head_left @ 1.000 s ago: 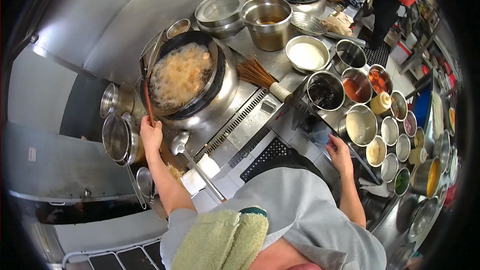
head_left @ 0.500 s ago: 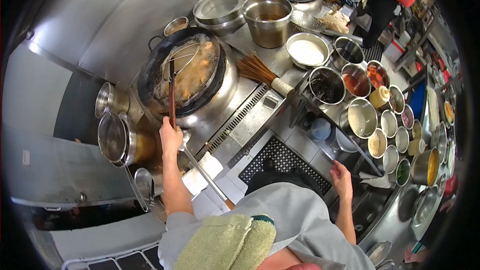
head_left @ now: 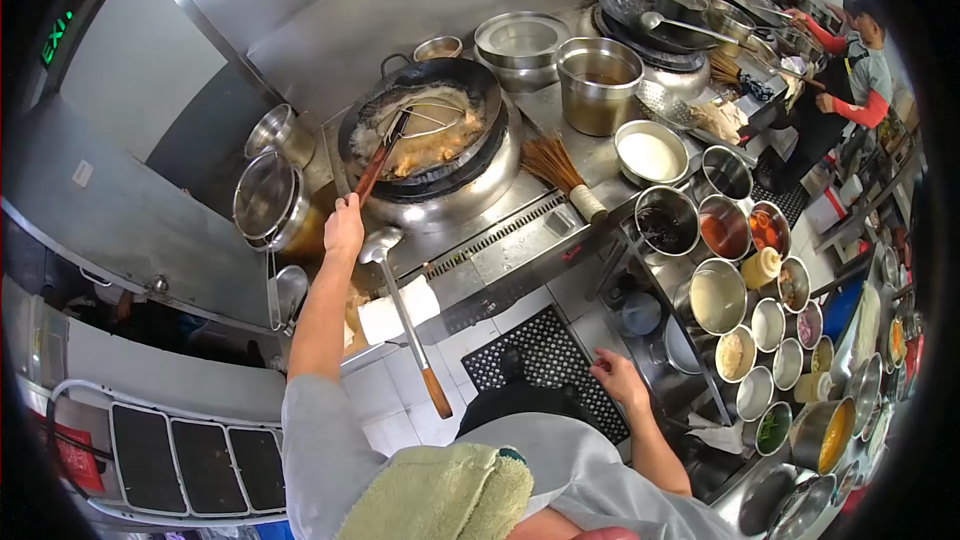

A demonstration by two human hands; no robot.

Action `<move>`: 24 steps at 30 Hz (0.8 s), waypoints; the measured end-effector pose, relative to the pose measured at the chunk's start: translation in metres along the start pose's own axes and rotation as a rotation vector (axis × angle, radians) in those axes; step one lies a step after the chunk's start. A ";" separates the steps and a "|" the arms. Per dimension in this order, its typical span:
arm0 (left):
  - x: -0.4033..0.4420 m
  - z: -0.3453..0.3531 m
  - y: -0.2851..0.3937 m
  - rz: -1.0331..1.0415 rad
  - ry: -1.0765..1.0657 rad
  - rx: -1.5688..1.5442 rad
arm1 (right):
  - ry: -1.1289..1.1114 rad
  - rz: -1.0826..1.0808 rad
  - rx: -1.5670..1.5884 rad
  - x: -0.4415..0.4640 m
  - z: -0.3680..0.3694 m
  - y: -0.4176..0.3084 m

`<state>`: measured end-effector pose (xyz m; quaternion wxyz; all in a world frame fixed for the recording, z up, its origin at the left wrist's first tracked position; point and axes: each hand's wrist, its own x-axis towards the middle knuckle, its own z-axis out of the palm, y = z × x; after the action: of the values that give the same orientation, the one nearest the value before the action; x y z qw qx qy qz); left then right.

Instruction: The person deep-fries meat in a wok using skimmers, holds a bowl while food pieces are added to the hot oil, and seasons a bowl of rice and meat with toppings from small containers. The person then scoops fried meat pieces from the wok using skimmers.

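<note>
And here the wooden handle of the wire skimmer (head_left: 373, 172) is gripped by the left hand (head_left: 344, 228), its fingers closed round the end, while the wire head is held in the bubbling oil of the wok (head_left: 390, 88), among golden pieces! The wok is seated toward the left end of the steel surface (head_left: 485, 258), backed by a steel wall. At the near edge, a ladle (head_left: 401, 302) is laid across a white cloth (head_left: 385, 320), its wooden tip jutting over the tiled floor (head_left: 395, 405).

Right of the wok, a bamboo brush (head_left: 552, 164) is set down, with a deep pot (head_left: 590, 112) placed behind it and a bowl of white liquid (head_left: 650, 153) near the right end. Over by the perforated mat (head_left: 540, 335), the right hand (head_left: 618, 377) is held in the air, fingers loosely curled and slightly apart. Beyond, pans of sauces and ingredients are crowded on the side rack (head_left: 738, 308), and farther off, red sleeves (head_left: 862, 112) are worn by a co-worker beside another wok (head_left: 655, 32).
</note>
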<state>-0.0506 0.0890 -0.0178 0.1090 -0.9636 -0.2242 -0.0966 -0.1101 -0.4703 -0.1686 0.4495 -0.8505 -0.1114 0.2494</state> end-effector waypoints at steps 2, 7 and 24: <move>0.003 -0.005 0.002 -0.033 -0.006 0.008 | -0.077 -0.037 -0.035 0.003 0.011 -0.019; 0.008 0.005 0.027 -0.138 -0.167 -0.310 | -0.314 -0.157 -0.062 0.031 0.071 -0.036; 0.007 0.042 -0.025 0.176 -0.136 -0.163 | -0.451 0.023 0.275 0.063 0.261 -0.140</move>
<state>-0.0495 0.1244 -0.0523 0.0228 -0.9895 -0.1370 -0.0389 -0.1885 -0.1795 -0.1973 0.5218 -0.7057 -0.1640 0.4504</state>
